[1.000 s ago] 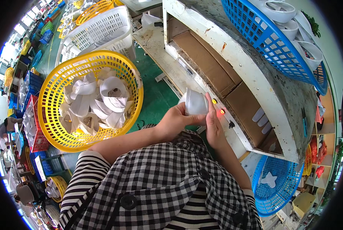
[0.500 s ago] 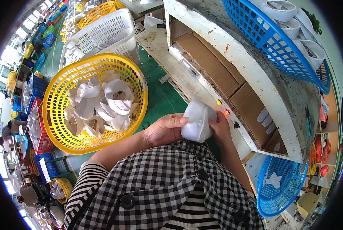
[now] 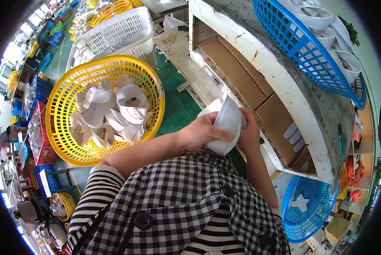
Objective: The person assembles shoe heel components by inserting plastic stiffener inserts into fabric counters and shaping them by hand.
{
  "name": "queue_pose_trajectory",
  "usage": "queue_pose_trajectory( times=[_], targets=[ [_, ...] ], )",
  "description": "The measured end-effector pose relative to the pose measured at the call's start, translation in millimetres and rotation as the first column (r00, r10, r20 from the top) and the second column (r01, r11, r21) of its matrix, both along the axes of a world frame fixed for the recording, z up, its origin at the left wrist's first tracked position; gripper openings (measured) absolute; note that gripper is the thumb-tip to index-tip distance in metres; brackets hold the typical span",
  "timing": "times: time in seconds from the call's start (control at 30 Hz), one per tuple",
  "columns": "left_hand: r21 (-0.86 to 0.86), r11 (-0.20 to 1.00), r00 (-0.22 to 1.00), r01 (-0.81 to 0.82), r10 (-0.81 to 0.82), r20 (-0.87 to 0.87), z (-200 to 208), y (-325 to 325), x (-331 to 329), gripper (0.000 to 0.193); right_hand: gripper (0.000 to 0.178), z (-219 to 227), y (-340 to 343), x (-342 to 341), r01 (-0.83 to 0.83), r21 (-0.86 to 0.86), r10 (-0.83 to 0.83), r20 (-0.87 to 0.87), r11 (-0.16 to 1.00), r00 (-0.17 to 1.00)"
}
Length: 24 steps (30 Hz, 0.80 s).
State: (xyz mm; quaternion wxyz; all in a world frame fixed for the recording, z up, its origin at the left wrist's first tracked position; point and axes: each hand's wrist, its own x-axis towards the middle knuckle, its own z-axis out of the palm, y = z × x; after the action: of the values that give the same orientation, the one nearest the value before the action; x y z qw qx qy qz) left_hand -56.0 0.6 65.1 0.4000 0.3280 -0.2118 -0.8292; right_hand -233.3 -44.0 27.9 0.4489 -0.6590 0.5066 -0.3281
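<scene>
Grimy white bench (image 3: 258,63) runs along the right, and close against its front edge a smooth white moulded shell (image 3: 226,125) sits between both hands, its long axis tilted up toward that edge. Left hand (image 3: 201,134) wraps it from the left, right hand (image 3: 250,134) closes on its other side. Similar curved white pieces fill the round yellow lattice basket (image 3: 63,106) at left.

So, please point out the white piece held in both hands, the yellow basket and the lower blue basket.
white piece (image 3: 226,127), head view, on its curved outer side.
yellow basket (image 3: 63,146), head view, on its lower left rim.
lower blue basket (image 3: 316,212), head view, on its mesh wall.
</scene>
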Motion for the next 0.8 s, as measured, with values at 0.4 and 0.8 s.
queue_pose_trajectory(
  times=[0.4,0.8],
  targets=[
    [-0.161,0.937,0.67,-0.309,0.335,0.663,-78.0,-37.3,32.5,0.021,0.071,24.3,22.4,1.4,-0.004,-0.627,-0.247,-0.312,0.779,0.917],
    [0.12,0.985,0.926,-0.124,0.072,0.371,-41.4,-9.0,24.7,0.039,0.023,12.6,14.7,-2.0,-0.243,-0.623,0.098,-0.258,0.744,0.961]
  ],
)
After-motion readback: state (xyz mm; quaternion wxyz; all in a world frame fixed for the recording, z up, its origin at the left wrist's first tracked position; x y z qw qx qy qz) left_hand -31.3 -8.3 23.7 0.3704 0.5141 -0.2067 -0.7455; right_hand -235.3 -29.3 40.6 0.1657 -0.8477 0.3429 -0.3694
